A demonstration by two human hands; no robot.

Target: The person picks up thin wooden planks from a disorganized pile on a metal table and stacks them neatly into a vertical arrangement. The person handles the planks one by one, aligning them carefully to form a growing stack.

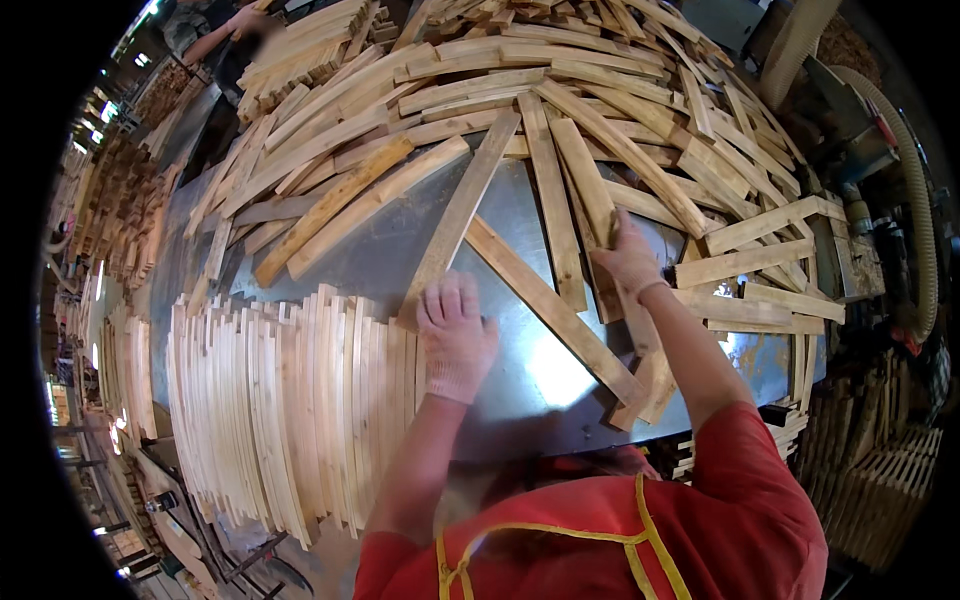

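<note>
My left hand (456, 335), in a pale knit glove, is slightly blurred with its fingers bent over the near end of a greyish wooden plank (467, 200). That end lies against a row of pale wooden slats (290, 400) packed side by side on my left. Toward the right, my gloved right hand (632, 258) closes around the edge of another wooden plank (584, 175); part of its grip is hidden. Between my hands, a brown plank (550, 310) lies slantwise on the metal table (510, 365).
A big jumbled heap of planks (470, 90) covers the table's far side and curves round to the right. Ribbed hoses (915, 200) hang beside machinery at the right. Another person's arm (215, 38) shows at the far left, near stacked boards (300, 55).
</note>
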